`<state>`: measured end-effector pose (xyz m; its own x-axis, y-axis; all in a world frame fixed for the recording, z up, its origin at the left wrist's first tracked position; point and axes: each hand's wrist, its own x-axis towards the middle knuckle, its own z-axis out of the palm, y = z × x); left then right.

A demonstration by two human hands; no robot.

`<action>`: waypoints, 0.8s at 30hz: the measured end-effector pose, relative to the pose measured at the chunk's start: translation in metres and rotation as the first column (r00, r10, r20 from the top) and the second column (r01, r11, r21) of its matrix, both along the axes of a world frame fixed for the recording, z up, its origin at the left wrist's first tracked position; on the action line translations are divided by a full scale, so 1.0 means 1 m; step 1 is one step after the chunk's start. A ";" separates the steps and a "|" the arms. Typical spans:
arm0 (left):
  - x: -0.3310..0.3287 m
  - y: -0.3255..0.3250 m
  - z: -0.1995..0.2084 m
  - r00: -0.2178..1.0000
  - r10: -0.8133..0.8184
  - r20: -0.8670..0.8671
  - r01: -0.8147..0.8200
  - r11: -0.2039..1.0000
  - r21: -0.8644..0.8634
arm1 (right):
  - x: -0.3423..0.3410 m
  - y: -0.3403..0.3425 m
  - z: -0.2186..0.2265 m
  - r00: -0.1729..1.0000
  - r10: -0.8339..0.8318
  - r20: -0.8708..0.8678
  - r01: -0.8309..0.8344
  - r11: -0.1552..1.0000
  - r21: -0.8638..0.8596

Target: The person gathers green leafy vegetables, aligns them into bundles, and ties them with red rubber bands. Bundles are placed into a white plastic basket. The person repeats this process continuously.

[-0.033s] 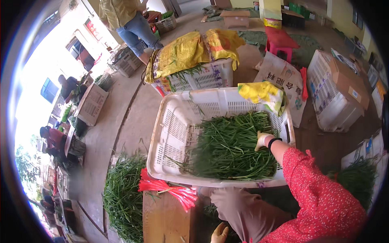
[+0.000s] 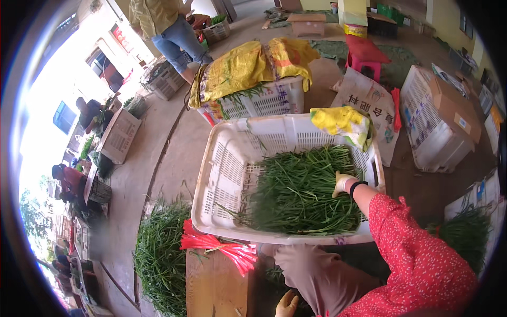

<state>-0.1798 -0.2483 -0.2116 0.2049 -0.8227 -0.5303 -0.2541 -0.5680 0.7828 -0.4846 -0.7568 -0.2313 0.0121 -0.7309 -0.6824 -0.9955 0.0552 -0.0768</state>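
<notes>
A large white slatted crate [image 2: 222, 228] stands before me with a thick layer of green garlic chives [image 2: 301, 195] inside. My right hand [image 2: 343, 184], in a pale glove, reaches in at the crate's right side. Its fingers and thumb close round some of the chives, with the fingertips partly hidden among the leaves. At the lower edge, beside my knee, my left hand [image 2: 287, 304], also gloved, is curled and cut off by the frame. What it holds, if anything, is hidden. A yellow and white cloth [image 2: 343, 122] hangs over the crate's far right corner.
Loose chives [image 2: 163, 259] are heaped at left, beside a wooden board [image 2: 216, 285] and red plastic ties [image 2: 222, 247]. A yellow-covered crate [image 2: 264, 100] stands beyond; another crate [image 2: 433, 127] and a red stool [image 2: 365, 55] are rightward. Several people are around, one standing [image 2: 174, 37].
</notes>
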 end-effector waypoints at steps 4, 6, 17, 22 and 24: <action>-0.005 -0.006 0.012 0.999 0.003 -0.046 -0.002 1.000 0.013 | -0.005 -0.007 0.005 0.999 0.046 0.024 -0.048 0.992 0.112; -0.003 0.000 0.005 0.992 0.054 -0.117 -0.046 0.997 0.064 | 0.003 -0.019 0.021 0.996 0.089 0.000 -0.088 0.985 0.146; 0.002 0.005 -0.008 0.992 0.103 -0.075 -0.101 0.994 0.029 | 0.006 -0.034 0.028 0.989 0.144 -0.041 -0.122 0.934 0.337; 0.002 -0.013 0.010 0.995 0.075 -0.069 -0.075 0.997 0.011 | -0.006 -0.008 0.020 0.981 0.190 -0.044 -0.173 0.951 0.255; 0.001 -0.017 0.015 0.994 0.084 -0.076 -0.083 0.996 0.017 | -0.006 -0.014 0.031 0.978 0.203 -0.050 -0.182 0.945 0.271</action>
